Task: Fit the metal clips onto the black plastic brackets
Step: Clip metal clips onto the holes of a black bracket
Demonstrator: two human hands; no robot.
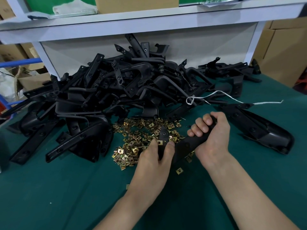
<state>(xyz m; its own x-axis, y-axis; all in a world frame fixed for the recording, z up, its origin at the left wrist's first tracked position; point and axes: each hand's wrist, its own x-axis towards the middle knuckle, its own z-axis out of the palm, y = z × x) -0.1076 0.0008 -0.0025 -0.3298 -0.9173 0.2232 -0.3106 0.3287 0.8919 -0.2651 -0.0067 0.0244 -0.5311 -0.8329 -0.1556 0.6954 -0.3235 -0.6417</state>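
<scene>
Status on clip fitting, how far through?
Done: possibly the set-aside bracket at right, though no clips show on it. In hand: right hand grips one bracket while left hand pinches a clip at its tab. Left: the big bracket pile and the loose clip heap.

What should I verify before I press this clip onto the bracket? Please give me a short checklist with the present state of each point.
1. Bracket held steady: the right hand grips the black plastic bracket. Ok.
2. Clip in the fingers: the left hand pinches a metal clip against the bracket's tab. Ok.
3. Clip fully seated on the tab: the fingers hide its edges. Cannot tell.
4. Spare clips near: the clip pile lies on the green table cover beside the left hand. Ok.
5. White string apart from both hands. Ok.
</scene>
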